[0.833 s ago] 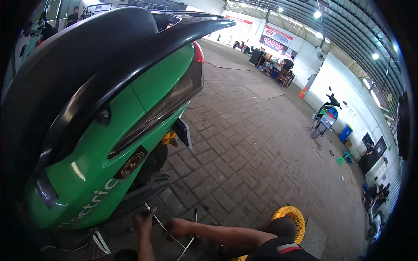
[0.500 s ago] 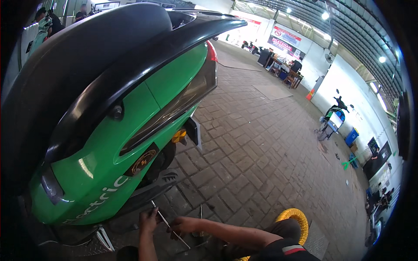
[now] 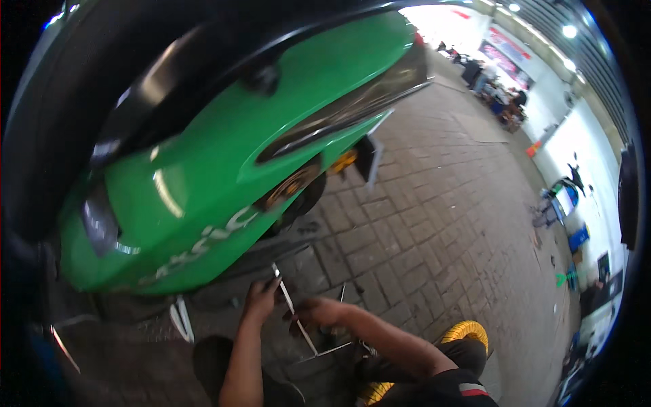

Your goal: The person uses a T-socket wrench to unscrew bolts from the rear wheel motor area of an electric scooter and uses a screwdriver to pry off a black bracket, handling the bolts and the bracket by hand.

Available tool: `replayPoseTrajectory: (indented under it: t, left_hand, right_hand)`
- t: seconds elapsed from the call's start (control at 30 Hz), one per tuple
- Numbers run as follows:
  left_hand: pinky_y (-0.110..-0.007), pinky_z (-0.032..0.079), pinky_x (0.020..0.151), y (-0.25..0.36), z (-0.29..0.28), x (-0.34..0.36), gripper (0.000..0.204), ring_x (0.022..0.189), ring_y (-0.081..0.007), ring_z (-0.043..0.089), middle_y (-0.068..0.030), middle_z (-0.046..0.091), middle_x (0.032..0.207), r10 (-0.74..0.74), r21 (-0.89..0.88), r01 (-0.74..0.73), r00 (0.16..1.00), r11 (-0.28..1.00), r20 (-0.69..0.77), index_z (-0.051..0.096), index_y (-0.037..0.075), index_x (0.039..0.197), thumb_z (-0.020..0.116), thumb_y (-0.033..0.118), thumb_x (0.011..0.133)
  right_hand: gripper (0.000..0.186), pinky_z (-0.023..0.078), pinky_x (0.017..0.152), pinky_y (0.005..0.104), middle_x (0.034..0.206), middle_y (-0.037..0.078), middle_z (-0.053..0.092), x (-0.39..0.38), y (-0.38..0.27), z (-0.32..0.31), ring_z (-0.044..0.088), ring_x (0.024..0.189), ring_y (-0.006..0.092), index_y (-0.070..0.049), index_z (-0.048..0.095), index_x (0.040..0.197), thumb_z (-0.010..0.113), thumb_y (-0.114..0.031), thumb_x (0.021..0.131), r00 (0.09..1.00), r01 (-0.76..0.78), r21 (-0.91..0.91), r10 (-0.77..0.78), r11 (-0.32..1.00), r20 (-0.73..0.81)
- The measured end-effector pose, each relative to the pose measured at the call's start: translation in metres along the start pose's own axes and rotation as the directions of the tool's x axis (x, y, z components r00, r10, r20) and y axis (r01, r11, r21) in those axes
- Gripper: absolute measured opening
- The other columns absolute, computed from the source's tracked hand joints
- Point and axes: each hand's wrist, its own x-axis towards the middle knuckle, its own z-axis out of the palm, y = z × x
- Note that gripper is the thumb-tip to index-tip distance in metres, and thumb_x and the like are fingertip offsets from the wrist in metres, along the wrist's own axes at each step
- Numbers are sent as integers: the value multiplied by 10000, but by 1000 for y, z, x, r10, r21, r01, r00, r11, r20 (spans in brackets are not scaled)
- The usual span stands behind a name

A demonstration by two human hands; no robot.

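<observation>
Metal rod [image 3: 287, 294] — in left hand [image 3: 260, 298], right hand [image 3: 317, 313]

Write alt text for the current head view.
A person's left hand grips a slim metal rod, the right hand touching it farther along, beside a green scooter. Paved floor stretches toward a white wall.

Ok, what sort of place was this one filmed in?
Probably a scooter repair workshop: a green scooter fills the near left, a long metal tool is held beside it, and another two-wheeler stands near the white wall.
</observation>
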Motion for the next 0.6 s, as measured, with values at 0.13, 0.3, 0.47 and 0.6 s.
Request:
replayPoseTrajectory:
  t: [0.13, 0.3, 0.47, 0.6]
  left_hand:
    - [-314, 535, 640, 3, 18, 1, 342, 737, -129, 648, -53, 687, 829, -49, 142, 47, 999, 989, 11, 686, -33, 898, 724, 307, 892]
    - [-357, 542, 739, -3, 6, 1, 326, 781, -166, 659, -81, 700, 839, 8, 308, 3, 999, 952, -34, 701, -15, 928, 741, 304, 877]
    - [-353, 538, 734, -3, -2, -1, 339, 827, -180, 665, -56, 702, 954, -115, -110, 126, 988, 986, 107, 685, 31, 1077, 721, 316, 896]
    - [-326, 560, 739, 17, 8, -6, 221, 850, -164, 682, -56, 701, 979, -125, -57, 129, 989, 990, 78, 661, 27, 1064, 662, 213, 944]
  right_hand:
    - [299, 552, 791, 330, 1036, 153, 718, -15, -11, 6, 687, 940, 193, 37, 687, 1062, 641, -239, 957, 958, -113, -306, 22, 945, -286]
    - [437, 546, 775, 397, 958, 110, 734, 2, -11, 10, 690, 870, 222, 39, 683, 1071, 680, -374, 927, 959, -193, -477, 63, 857, -275]
    - [434, 549, 718, 384, 918, 103, 721, -8, -4, 3, 678, 811, 209, 45, 689, 1014, 717, -374, 901, 986, -41, 95, 55, 995, -155]
    - [439, 546, 739, 368, 951, 130, 716, -10, -4, -5, 678, 816, 211, 49, 649, 1103, 695, -349, 924, 980, -85, -322, 20, 943, -199]
